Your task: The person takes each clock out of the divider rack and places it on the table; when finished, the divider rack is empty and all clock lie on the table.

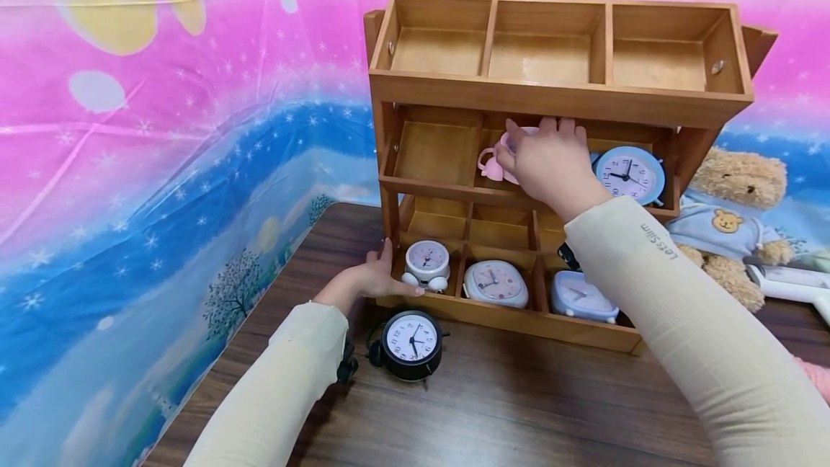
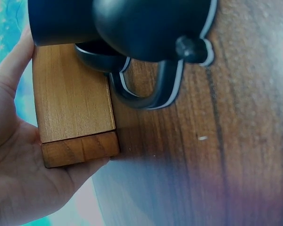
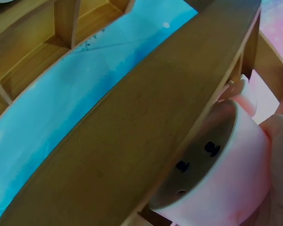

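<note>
On the table stands a three-tier wooden shelf [image 1: 558, 98]. My right hand [image 1: 554, 163] grips a pink alarm clock [image 1: 493, 168] in the middle tier's centre compartment; the hand hides much of it. In the right wrist view, the pink clock's hollow back [image 3: 198, 165] faces the camera behind a wooden rail [image 3: 118, 127]. My left hand [image 1: 366, 279] holds the bottom tier's left end, thumb along the front. A small white clock [image 1: 428, 258] sits by that thumb. Below the left hand, a black alarm clock [image 1: 411, 346] rests on the table.
A light-blue round clock [image 1: 629, 173] sits at the middle tier's right. The bottom tier holds a pale rounded clock [image 1: 496, 285] and a blue squarish clock [image 1: 583, 298]. Right of the shelf are a teddy bear [image 1: 739, 189] and a white object [image 1: 787, 285]. A patterned cloth [image 1: 227, 164] hangs behind.
</note>
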Tool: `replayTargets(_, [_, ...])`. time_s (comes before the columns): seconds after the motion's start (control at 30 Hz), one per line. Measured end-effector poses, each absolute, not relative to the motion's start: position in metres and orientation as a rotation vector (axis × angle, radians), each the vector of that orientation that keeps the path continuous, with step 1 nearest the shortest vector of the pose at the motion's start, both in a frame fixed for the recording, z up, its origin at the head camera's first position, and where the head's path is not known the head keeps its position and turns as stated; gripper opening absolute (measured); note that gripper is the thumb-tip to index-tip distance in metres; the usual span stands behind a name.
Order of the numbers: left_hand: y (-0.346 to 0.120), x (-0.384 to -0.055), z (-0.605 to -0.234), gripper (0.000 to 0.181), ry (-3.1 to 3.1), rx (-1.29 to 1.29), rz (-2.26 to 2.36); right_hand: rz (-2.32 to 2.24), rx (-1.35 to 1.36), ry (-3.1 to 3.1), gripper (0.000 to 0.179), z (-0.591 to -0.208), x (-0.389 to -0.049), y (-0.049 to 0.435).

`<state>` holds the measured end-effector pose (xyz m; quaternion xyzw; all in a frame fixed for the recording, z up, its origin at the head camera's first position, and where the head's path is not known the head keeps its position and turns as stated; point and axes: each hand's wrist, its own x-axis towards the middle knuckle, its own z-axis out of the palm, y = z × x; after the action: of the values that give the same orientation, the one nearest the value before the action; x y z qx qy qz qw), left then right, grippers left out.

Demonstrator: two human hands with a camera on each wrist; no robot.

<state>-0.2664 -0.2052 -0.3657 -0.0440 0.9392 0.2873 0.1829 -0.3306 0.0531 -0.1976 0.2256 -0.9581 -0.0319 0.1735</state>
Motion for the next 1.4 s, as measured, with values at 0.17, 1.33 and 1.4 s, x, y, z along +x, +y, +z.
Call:
replayTargets(0.17, [-0.206,-0.266,-0.367,0.121,2.654,-0.134,0.799,-0.047,0.592,-2.743,0.062,-0.197,-0.32,0.055])
replayTargets(1.33, [-0.205,-0.268,-0.365,0.122,2.625,-0.109,0.811,0.113,0.939,-2.774,0.062,-0.296,-0.206,0.081])
replayTargets(1.4, [-0.204,-0.269,-0.364,0.122,2.625,-0.11,0.812,0.094,0.951,-2.781,0.061,-0.304,-0.205,0.082])
